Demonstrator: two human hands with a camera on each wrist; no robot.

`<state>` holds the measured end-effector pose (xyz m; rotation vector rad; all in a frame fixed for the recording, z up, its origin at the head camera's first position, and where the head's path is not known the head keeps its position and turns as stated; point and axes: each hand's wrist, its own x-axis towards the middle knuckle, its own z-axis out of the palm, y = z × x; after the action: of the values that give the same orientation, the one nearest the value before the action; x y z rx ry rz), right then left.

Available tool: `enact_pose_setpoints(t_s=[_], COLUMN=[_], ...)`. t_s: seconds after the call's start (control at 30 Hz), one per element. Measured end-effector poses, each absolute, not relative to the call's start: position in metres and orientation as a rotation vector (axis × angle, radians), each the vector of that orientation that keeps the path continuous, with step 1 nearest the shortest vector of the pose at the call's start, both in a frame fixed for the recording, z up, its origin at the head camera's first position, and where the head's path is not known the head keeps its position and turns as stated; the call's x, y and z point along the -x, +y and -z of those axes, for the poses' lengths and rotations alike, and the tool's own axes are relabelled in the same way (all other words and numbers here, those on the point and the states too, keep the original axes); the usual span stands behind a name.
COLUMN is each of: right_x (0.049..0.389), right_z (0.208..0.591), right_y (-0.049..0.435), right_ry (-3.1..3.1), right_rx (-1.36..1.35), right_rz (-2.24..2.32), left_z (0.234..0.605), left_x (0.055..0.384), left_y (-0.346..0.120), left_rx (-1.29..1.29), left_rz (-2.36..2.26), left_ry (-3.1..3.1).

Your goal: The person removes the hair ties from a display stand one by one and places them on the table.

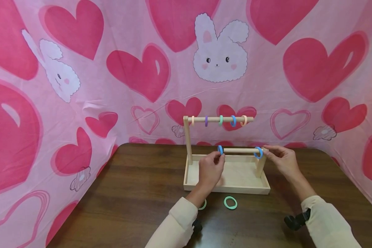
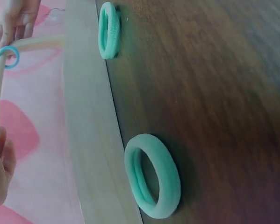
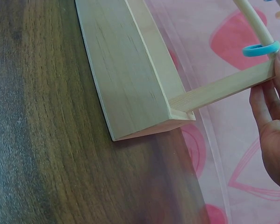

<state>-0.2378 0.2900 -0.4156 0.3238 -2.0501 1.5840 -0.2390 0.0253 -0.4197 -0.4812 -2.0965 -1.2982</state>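
Observation:
My left hand (image 1: 210, 168) pinches a blue hair tie (image 1: 220, 150) at the free left end of the lower rod (image 1: 240, 150). That rod belongs to a wooden rack with a tray base (image 1: 232, 189). At the rod's other end, my right hand (image 1: 283, 161) grips the top of the short post (image 1: 260, 167), thumb on one side and fingers on the other in the right wrist view. Another blue hair tie (image 3: 261, 49) hangs on the rod close to this post. In the left wrist view, my left fingers (image 2: 8, 156) show at the edge, their hair tie hidden.
The taller upper rod (image 1: 212, 119) carries several hair ties in peach, purple, green and blue. On the brown table (image 1: 136, 193), a green hair tie (image 1: 230, 203) lies before the tray, and a second green one (image 1: 203, 204) is partly behind my left forearm. A pink heart-print cloth (image 1: 179, 89) hangs behind.

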Motion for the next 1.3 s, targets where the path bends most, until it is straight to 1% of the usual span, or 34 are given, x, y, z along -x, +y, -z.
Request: enact_pose_setpoints(t_s=[0.43,0.83,1.3], right_x=[0.238,0.239,0.239], right_z=[0.416,0.417,0.419], right_y=[0.289,0.290,0.290], right_ry=[-2.054,-2.037,-1.965], right_rx=[-0.317,-0.330,-0.360], right_rz=[-1.574,-1.602,-1.707], left_z=[0.411,0.409,0.406], left_x=[0.229,0.228,0.215], left_y=[0.015,0.007,0.011], left_rx=[0.332,0.204,0.237], left_rz=[1.723,2.146,2.480], left_ry=[-2.139,-2.155,-2.179])
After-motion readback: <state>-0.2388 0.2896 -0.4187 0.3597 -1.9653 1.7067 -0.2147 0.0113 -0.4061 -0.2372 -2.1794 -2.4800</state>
